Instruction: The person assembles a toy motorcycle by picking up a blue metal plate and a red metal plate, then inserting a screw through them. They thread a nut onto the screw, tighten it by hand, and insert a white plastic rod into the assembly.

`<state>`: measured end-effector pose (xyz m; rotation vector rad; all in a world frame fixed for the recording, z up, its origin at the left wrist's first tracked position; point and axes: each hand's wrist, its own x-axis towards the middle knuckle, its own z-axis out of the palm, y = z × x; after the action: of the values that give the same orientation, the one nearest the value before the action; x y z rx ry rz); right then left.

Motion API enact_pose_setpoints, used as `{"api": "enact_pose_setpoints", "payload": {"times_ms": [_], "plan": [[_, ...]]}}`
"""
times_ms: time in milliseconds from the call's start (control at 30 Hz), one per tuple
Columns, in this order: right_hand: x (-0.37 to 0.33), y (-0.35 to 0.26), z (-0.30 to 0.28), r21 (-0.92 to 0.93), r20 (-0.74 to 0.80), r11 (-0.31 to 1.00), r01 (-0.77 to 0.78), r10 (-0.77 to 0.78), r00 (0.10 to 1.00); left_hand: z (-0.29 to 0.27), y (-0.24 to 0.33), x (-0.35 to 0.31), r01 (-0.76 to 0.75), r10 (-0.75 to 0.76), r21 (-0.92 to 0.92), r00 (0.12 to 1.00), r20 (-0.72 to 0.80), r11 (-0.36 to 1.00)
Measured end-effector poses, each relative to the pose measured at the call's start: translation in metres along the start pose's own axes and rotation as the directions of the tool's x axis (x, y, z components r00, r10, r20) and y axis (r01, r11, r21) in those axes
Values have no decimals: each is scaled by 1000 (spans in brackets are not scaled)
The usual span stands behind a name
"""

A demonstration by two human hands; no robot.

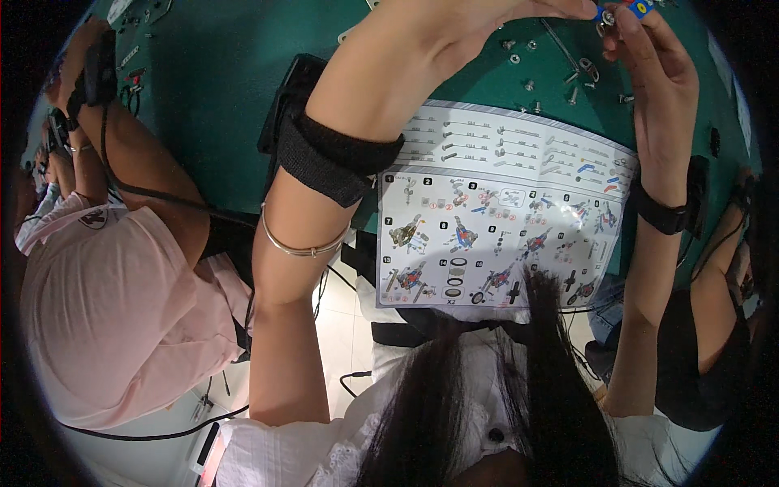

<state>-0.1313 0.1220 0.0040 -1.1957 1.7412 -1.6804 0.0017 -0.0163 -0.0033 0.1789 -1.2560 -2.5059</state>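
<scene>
At the top right edge of the head view, my hands meet over a small blue and red toy building part (640,9) with a metal fastener (607,18) on it. My right hand (664,77) pinches the part between thumb and fingers. From the left, my left hand (507,12) reaches its fingertips to the same part; the upper edge cuts off some of this hand. Below them lie loose screws (574,96), nuts (514,58) and a small metal tool (589,71). A printed assembly sheet (495,191) lies between my forearms, at the table's near edge.
The table is green (207,73). Black straps (337,158) circle my forearms, with cables nearby. A person in a pink top (122,300) sits close on my left, an arm on the table beside small metal parts. Another person's arm (718,308) shows at far right.
</scene>
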Motion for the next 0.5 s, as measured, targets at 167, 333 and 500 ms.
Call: {"api": "enact_pose_setpoints", "payload": {"times_ms": [167, 333, 500], "plan": [[1, -2, -2, -55, -6, 998, 30, -31, 1000, 1, -1, -3, 20, -19, 22, 998, -58, 1000], [-1, 0, -1, -29, -50, 998, 50, -51, 997, 6, 0, -5, 64, -63, 42, 998, -16, 997], [-1, -5, 0, -82, -31, 993, 83, -86, 996, 12, -1, 1, 142, -126, 121, 983, -130, 982]]}}
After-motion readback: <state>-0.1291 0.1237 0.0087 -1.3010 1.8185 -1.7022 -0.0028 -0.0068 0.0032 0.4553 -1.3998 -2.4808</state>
